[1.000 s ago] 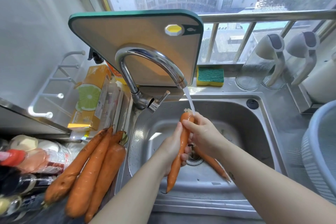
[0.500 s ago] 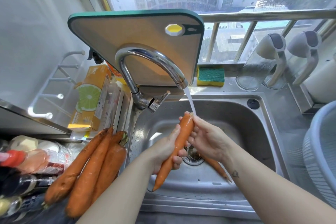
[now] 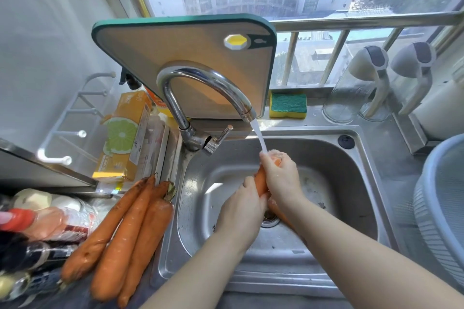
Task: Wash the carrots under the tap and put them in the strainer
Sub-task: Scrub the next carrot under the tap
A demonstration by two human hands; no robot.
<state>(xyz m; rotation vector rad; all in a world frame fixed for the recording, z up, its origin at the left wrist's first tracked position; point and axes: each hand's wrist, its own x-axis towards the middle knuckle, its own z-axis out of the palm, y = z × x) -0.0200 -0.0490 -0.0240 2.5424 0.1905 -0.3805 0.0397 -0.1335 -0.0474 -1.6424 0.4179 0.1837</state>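
Note:
Water runs from the chrome tap (image 3: 200, 82) onto an orange carrot (image 3: 261, 180) held upright over the steel sink (image 3: 346, 183). My right hand (image 3: 281, 178) grips the carrot's upper end under the stream. My left hand (image 3: 241, 210) grips its lower part, which is hidden by my fingers. A second carrot (image 3: 278, 213) lies in the sink by the drain, mostly hidden under my right wrist. Three unwashed carrots (image 3: 125, 236) lie on the counter left of the sink. The grey-blue strainer (image 3: 442, 210) stands at the right edge.
A cutting board (image 3: 190, 57) leans behind the tap. A yellow-green sponge (image 3: 288, 105) sits on the sill, with two glass jugs (image 3: 356, 87) to its right. An orange box (image 3: 125, 138) and bottles (image 3: 37, 231) crowd the left counter.
My right hand has moved up and closed over the carrot's top under the stream. My left hand has slid up the carrot, covering its lower part.

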